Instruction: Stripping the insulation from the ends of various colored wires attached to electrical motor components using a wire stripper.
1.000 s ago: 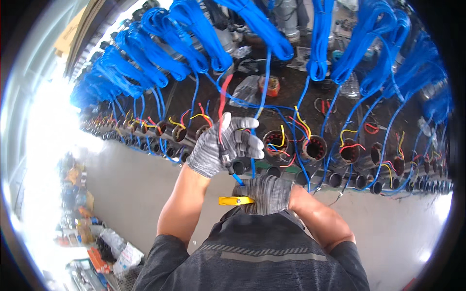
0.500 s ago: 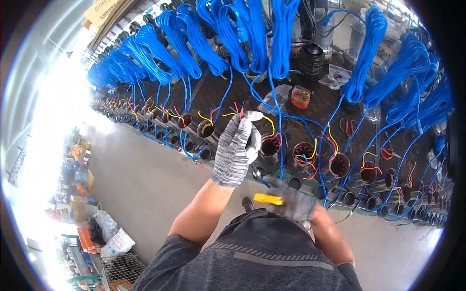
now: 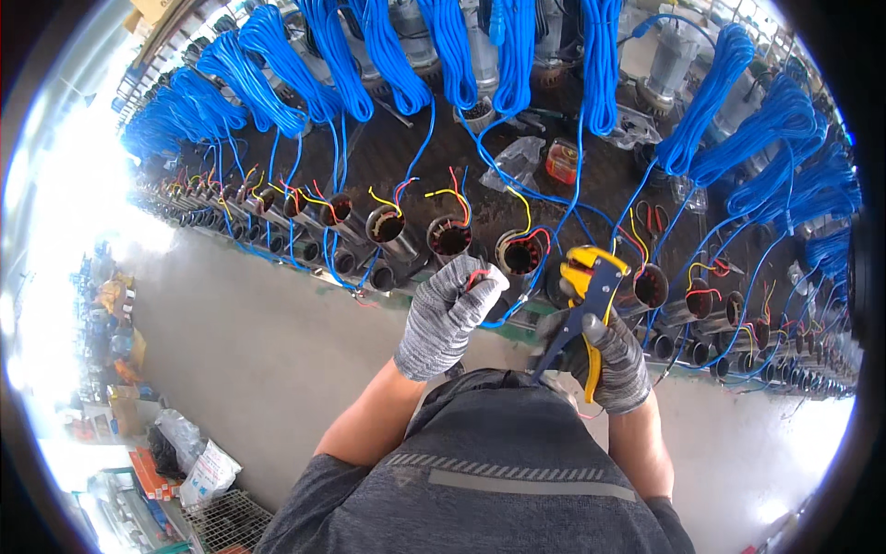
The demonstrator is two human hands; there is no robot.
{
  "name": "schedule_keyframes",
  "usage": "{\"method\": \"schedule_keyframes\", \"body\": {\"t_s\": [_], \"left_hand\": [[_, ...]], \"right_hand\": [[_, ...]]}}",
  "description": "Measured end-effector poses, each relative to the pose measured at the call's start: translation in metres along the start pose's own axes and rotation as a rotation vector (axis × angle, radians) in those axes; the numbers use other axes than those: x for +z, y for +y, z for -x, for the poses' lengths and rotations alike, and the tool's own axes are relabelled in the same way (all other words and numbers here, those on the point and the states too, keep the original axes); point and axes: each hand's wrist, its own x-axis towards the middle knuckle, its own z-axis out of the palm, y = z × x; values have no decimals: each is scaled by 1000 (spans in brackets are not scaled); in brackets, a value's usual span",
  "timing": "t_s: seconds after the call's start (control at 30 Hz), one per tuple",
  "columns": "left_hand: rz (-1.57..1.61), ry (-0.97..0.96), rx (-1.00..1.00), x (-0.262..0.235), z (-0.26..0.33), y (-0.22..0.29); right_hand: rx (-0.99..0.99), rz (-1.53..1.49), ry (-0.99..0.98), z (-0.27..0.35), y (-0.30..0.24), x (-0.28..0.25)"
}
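Observation:
My left hand (image 3: 445, 312), in a grey striped glove, is closed in a pinch with a short red wire (image 3: 476, 277) showing between its fingers. It is just in front of a row of metal motor tubes. One tube (image 3: 450, 238), with yellow, red and blue leads, stands beyond it; another tube (image 3: 520, 255) lies to its right. My gloved right hand (image 3: 618, 360) grips a wire stripper (image 3: 595, 288) with yellow and dark blue-black parts, its head pointing away from me. The stripper's head partly covers the tubes behind it.
Coiled blue cables (image 3: 517, 60) hang in a row along the far side, their ends running to the tubes. On the dark bench (image 3: 369, 152) lie a red clear box (image 3: 562, 162), a plastic bag (image 3: 517, 162) and red-handled scissors (image 3: 656, 220). Bags (image 3: 210, 473) sit on the floor at lower left.
My right hand has come up and forward with the stripper, now plainly visible. My left hand has lowered from the raised leads toward me. The whole view has shifted slightly.

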Motion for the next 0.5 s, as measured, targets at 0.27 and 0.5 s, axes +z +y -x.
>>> {"method": "schedule_keyframes", "body": {"t_s": [0.27, 0.5], "left_hand": [[-493, -289, 276, -20, 11, 11], [-558, -300, 296, -21, 14, 15]], "right_hand": [[-384, 580, -133, -24, -21, 50], [-373, 865, 38, -32, -7, 60]]}}
